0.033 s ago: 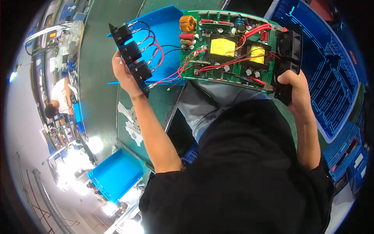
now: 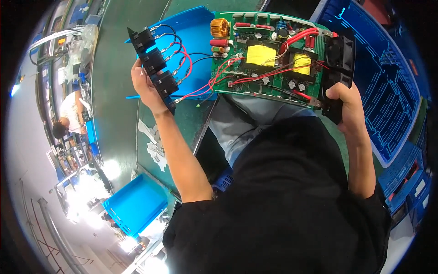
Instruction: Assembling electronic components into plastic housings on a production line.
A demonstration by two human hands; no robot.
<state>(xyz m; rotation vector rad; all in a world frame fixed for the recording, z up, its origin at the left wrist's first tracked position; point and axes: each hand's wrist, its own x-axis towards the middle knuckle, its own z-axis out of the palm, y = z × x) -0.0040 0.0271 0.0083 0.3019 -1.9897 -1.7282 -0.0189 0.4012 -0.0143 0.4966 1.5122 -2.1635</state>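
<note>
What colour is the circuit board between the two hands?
The circuit board is green; the head view shows it best.

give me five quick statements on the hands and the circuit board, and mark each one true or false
1. The left hand holds the black panel with three black blocks on it. True.
2. The right hand grips the copper-wound coil. False: it grips the black fan panel at the board's other end.
3. Wires run between the black panel and the circuit board. True.
4. The circuit board carries four large yellow-wrapped parts. False: two large yellow-wrapped parts show.
5. A large blue crate stands to the person's left. False: it stands to the right, beyond the right hand.
</note>
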